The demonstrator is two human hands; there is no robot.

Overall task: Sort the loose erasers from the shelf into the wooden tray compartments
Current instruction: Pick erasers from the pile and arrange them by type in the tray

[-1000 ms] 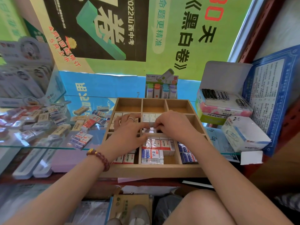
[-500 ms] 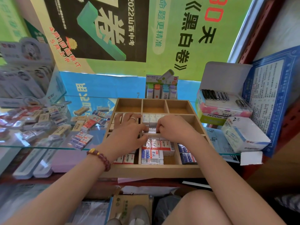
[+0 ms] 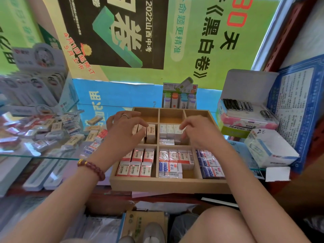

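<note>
Head view. Wooden tray sits on the glass shelf, with 3 rows of 3 compartments.

Left hand, with a ring on 1 finger and a bead bracelet at the wrist, is over the middle-left compartment. Its fingers are curled above the tan erasers standing there. Whether it actually grips one: cannot tell.

Right hand is at the middle-centre compartment, fingertips and thumb pinching the right end of a row of white erasers.

Front row: red-and-white erasers on the left, mixed packs in the centre, blue erasers on the right.

Loose erasers lie scattered on the shelf left of the tray, the nearest just beside its left wall. Pink floral box and white box stand right of the tray.
</note>
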